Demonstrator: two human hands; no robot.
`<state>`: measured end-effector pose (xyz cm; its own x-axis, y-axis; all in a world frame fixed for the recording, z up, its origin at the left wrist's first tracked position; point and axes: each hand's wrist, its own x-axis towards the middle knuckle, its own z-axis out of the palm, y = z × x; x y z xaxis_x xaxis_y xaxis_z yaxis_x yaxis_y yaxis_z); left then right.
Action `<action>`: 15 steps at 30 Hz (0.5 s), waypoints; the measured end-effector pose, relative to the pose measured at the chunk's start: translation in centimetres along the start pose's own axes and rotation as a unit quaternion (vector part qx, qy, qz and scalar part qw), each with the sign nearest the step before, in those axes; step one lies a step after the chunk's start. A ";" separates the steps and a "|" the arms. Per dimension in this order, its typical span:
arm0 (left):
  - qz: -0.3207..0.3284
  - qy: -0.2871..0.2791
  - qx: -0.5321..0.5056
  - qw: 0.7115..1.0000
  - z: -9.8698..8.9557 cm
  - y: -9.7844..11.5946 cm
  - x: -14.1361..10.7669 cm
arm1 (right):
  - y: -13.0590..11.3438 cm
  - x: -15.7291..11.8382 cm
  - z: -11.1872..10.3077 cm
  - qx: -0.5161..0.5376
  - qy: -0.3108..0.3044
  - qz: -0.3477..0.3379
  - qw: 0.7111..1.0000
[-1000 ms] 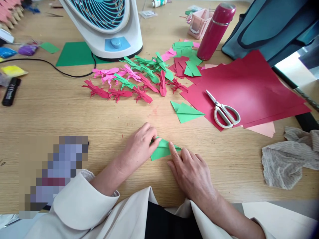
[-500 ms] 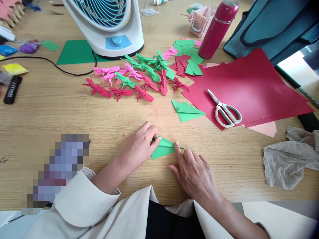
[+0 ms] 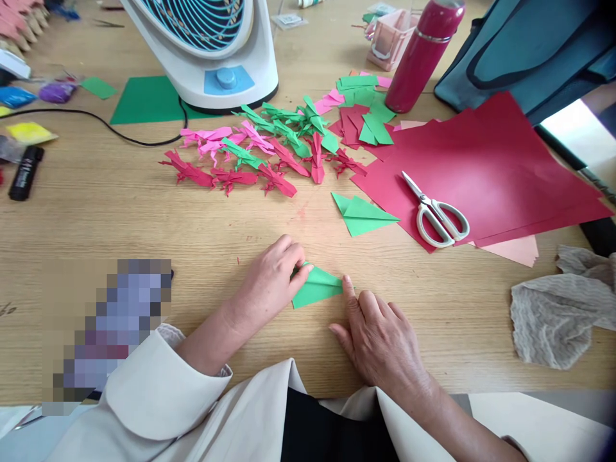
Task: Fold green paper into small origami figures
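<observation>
A folded green sheet of paper [image 3: 315,289] lies flat on the table in front of me, narrowing to a point on its right with a crease along its middle. My left hand [image 3: 282,269] is closed at its wide left end, thumb on top, covering that edge. With its index finger stretched out, my right hand [image 3: 380,330] presses on the narrow tip and partly hides it; the thumb is apart and the other fingers are bent. Beyond the hands rests a second folded green paper [image 3: 368,217], of a similar pointed shape, touched by neither hand.
Behind lie several folded paper figures [image 3: 235,178] in red, pink and green. White-handled scissors [image 3: 436,215] rest on large red sheets [image 3: 491,167]. A fan [image 3: 226,77], a red flask [image 3: 423,58] and a blue bag [image 3: 510,58] stand farther back. A crumpled cloth [image 3: 553,314] lies right.
My right index finger has slid slightly right along the green paper toward its tip. The left hand and the paper have stayed in place.
</observation>
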<state>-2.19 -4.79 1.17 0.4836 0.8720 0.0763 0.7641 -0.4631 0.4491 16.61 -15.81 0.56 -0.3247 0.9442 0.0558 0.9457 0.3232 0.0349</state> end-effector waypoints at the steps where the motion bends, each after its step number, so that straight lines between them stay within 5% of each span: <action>1: 0.001 0.000 -0.001 1.000 0.0 0.0 0.0 | 0.2 -0.1 0.1 0.002 0.006 -0.009 1.000; 15: 0.009 0.003 0.007 1.000 0.0 0.0 0.0 | 0.8 -0.7 0.2 0.020 0.012 -0.029 0.999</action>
<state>-2.25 -4.77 1.19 0.4942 0.8648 0.0889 0.7618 -0.4801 0.4351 17.56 -16.18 0.31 -0.3789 0.9221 0.0788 0.9249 0.3802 -0.0013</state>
